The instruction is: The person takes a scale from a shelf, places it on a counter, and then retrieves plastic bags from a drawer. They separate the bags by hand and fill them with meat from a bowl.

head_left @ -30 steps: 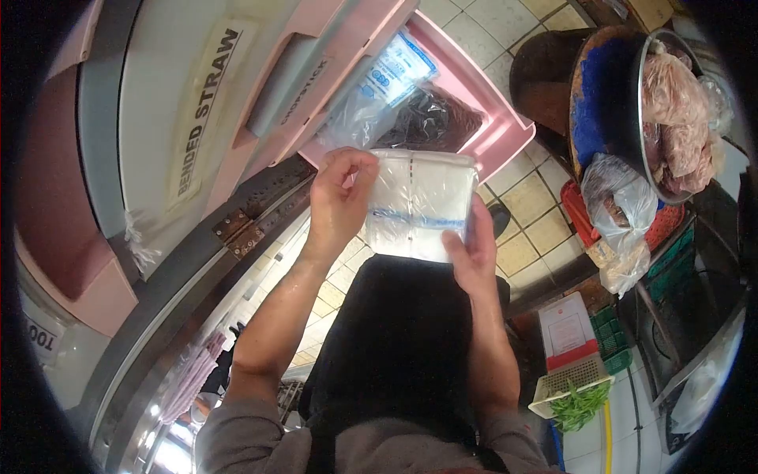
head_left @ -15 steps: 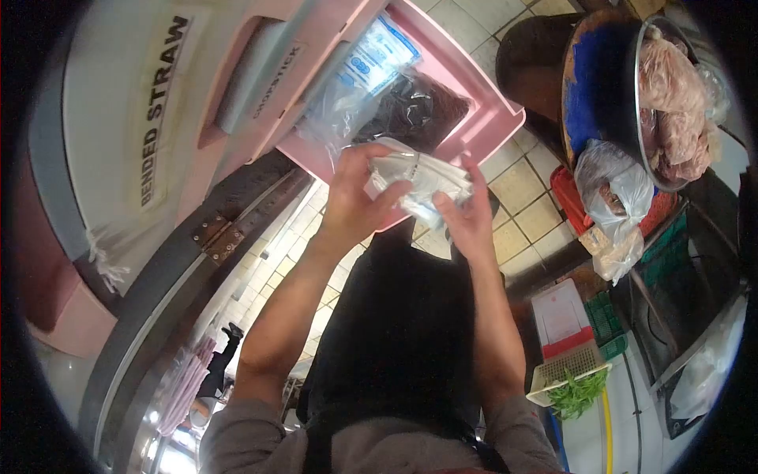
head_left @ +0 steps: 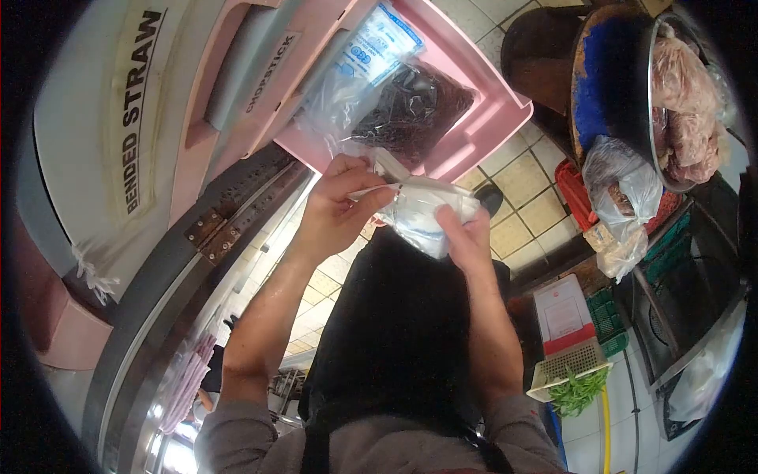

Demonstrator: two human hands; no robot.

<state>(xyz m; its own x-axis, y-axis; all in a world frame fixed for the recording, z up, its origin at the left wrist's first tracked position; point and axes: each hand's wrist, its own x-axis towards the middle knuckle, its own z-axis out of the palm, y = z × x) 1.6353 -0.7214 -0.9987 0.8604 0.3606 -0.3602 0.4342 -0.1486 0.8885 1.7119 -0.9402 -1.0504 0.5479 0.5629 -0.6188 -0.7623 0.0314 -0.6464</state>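
Observation:
Both hands hold a crinkled clear plastic packet [head_left: 418,217] with whitish contents, in front of my dark apron. At its left end, my left hand [head_left: 335,207] pinches the plastic between thumb and fingers. My right hand [head_left: 471,241] grips the other end, thumb on top and fingers partly hidden behind. Just beyond is an open pink drawer [head_left: 513,118]. Inside it lie a clear bag of dark contents [head_left: 414,110] and a blue-and-white printed plastic pack [head_left: 383,47].
Drawer fronts at left carry a "CHOPSTICK" label [head_left: 270,73] and a "BENDED STRAW" label [head_left: 142,110]. At right are a metal bowl of bagged meat [head_left: 687,95], a tied plastic bag [head_left: 620,186] and a basket [head_left: 564,370] with green leaves [head_left: 580,391]. Another person shows partly at lower left.
My hands have shifted slightly down toward me with the packet. My left fingers have moved to pinch its end, and the plastic looks more spread. The person at lower left shows less.

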